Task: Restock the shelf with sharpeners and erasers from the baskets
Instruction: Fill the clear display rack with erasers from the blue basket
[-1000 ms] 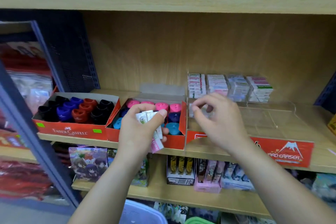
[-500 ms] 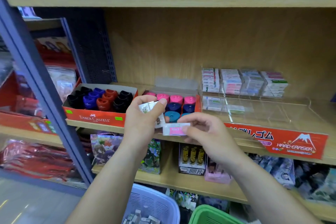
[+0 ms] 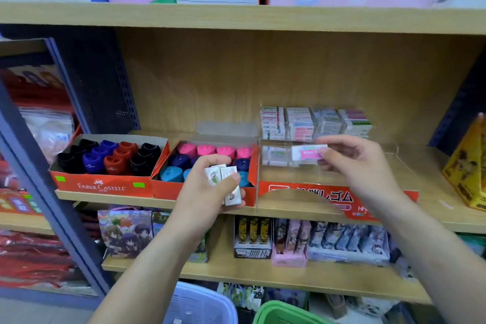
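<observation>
Eraser [image 3: 309, 152]: right hand [image 3: 360, 163] fingers [image 3: 339, 163] are pinching it over the clear tray [image 3: 342, 179], right of the sharpeners [image 3: 205, 151]. Left hand [image 3: 210, 187] is gripping spares [image 3: 231, 184]. Risk: thin pinch slipping, eraser landing askew.

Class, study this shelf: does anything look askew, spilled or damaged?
The eraser display's red front card sits askew, its right end drooping over the shelf edge, unlike the squarely set sharpener boxes. Nothing looks spilled.

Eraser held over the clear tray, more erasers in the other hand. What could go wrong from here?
1. The right hand pinches the pink-label eraser by one end; it may slip and land askew in the clear tray.
2. The left hand grips several erasers at the shelf edge; one might slide out.
</observation>
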